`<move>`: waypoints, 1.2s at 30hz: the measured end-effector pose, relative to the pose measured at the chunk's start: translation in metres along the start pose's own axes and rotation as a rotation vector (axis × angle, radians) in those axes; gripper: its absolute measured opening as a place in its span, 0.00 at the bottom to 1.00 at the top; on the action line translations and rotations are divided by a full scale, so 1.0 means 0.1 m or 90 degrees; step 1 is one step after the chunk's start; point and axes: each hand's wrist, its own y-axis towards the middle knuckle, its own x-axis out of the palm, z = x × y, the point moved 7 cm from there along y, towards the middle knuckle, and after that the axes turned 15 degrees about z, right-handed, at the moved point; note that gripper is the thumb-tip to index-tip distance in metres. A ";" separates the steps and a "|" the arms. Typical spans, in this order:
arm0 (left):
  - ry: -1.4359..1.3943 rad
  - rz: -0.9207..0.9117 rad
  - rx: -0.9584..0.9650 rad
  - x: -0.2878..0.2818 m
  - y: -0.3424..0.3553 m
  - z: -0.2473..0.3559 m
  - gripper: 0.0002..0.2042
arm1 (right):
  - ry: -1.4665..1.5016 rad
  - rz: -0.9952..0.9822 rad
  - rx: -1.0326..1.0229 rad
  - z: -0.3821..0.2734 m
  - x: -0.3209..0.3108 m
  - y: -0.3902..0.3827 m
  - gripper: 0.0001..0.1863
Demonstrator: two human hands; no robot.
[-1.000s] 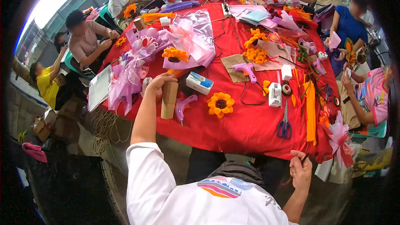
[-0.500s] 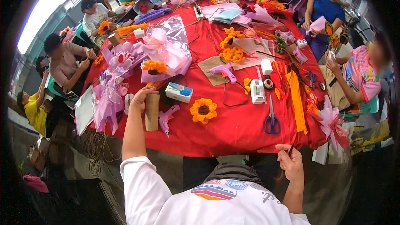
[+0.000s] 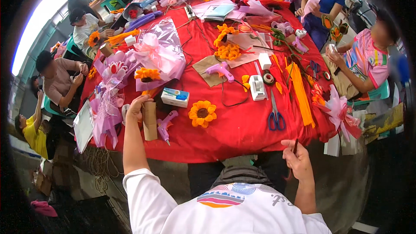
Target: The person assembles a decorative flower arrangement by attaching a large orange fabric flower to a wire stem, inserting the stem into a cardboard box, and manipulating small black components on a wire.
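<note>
My left hand (image 3: 138, 107) reaches over the table's near left side, its fingers bent together beside an upright brown paper-covered block (image 3: 150, 121) and some orange fuzzy stems (image 3: 151, 92). What its fingertips hold, if anything, is hidden. Off the table's front edge, my right hand (image 3: 299, 160) pinches a thin dark brown strip (image 3: 296, 146). An orange fuzzy sunflower (image 3: 202, 113) with a brown centre lies between my hands. Close to my left hand are a lilac glue gun (image 3: 166, 126) and a small white-and-blue box (image 3: 175, 97).
Blue-handled scissors (image 3: 276, 119), a white tape dispenser (image 3: 258, 87), orange pipe cleaners (image 3: 300, 95) and a second glue gun (image 3: 220, 71) lie on the red tablecloth (image 3: 234, 134). Pink-wrapped bouquets (image 3: 108, 104) fill the left side. Several people sit around the table.
The whole view has shifted slightly, with the table's contents moving left. My right hand has lifted a little and its strip shows more upright. My left hand stays by the brown block.
</note>
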 end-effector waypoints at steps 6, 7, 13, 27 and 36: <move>0.080 0.046 0.079 -0.13 -0.09 0.06 0.14 | 0.081 -0.008 -0.030 -0.09 -0.05 0.06 0.20; 0.072 0.049 0.106 -0.14 -0.11 0.08 0.17 | 0.069 -0.006 -0.028 -0.11 -0.05 0.07 0.20; 0.037 0.090 0.166 -0.18 -0.38 0.16 0.15 | 0.051 0.035 -0.021 -0.08 -0.14 0.12 0.17; 0.296 0.391 0.534 -0.06 -2.07 0.04 0.13 | -0.033 0.144 -0.122 -0.22 -0.69 0.14 0.13; 0.284 0.307 0.453 0.68 -2.76 -0.53 0.06 | -0.567 0.331 -0.446 -1.03 -0.98 0.04 0.14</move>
